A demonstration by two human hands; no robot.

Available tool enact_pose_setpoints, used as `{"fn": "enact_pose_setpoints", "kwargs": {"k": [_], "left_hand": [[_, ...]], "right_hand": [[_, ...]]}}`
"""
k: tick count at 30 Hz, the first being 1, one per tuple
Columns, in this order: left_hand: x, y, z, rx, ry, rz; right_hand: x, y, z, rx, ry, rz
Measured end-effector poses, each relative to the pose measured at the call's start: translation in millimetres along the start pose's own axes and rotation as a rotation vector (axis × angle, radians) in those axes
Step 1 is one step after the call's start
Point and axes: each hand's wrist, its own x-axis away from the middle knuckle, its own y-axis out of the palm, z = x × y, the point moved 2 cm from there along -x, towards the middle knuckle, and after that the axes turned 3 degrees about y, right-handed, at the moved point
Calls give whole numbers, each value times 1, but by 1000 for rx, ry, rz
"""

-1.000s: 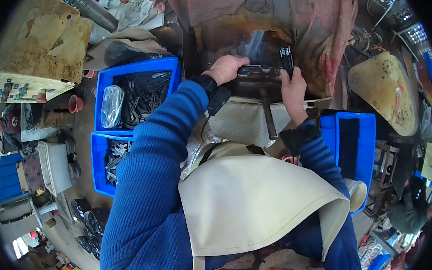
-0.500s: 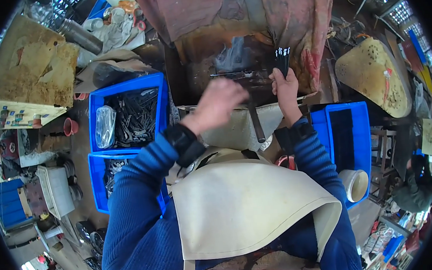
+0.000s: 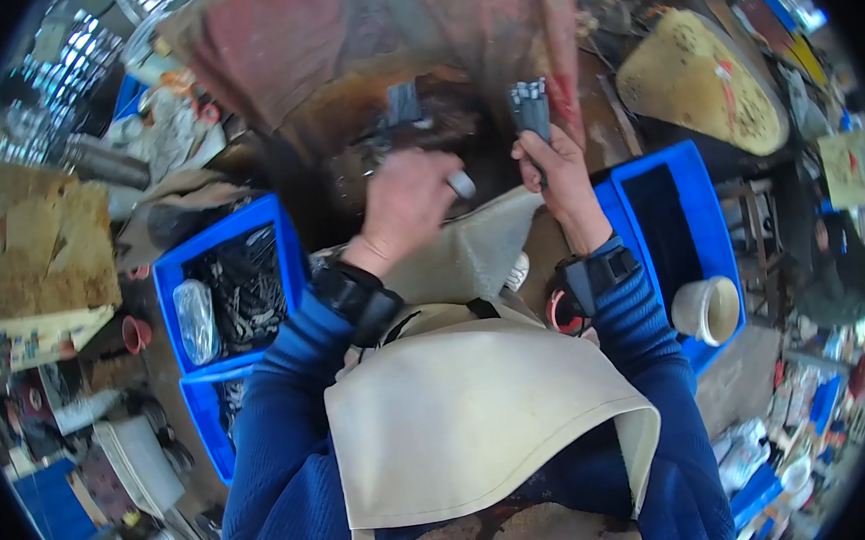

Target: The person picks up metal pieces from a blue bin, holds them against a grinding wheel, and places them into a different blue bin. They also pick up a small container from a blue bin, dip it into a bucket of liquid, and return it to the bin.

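Observation:
My left hand (image 3: 403, 202) is closed around a bar-shaped tool (image 3: 462, 185), whose rounded grey end pokes out past the fingers. The rest of that tool is hidden, and motion blurs the hand. Upright in my right hand (image 3: 558, 166) stands a bundle of thin dark metal strips (image 3: 531, 111) with paler tips, gripped at its lower end. Both hands are over the near edge of a dark, rust-stained work recess (image 3: 345, 166). Inside the recess, beyond my left hand, is a small grey block (image 3: 403, 102).
Reddish cloth (image 3: 355, 25) hangs over the recess. At left a blue bin (image 3: 296, 249) holds dark metal parts and a clear plastic-wrapped pack (image 3: 195, 322). Another blue bin (image 3: 703, 191) and a white tub (image 3: 694, 312) stand at right. A yellowish stained board (image 3: 690, 81) lies beyond.
My view has turned, so the surroundings sit differently. The tool in my left hand has swung from pointing toward me to showing its end. My right hand keeps hold of the strips.

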Motion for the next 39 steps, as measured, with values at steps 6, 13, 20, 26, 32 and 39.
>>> {"fn": "enact_pose_setpoints", "kwargs": {"k": [6, 13, 20, 26, 32, 39], "left_hand": [[-76, -3, -80, 92, -358, 232], [-117, -11, -168, 30, -381, 214], [-117, -18, -189, 229, -635, 161], [-111, -17, -173, 247, -673, 301], [-59, 18, -94, 543, -641, 327], [-21, 56, -1, 971, -900, -91]], "right_hand": [[28, -31, 7, -56, 76, 99], [50, -46, 3, -296, 198, 100], [65, -78, 8, -316, 194, 82], [71, -92, -2, -216, 101, 123], [59, -80, -6, -98, 34, 113], [42, -28, -6, -25, 61, -25]]}}
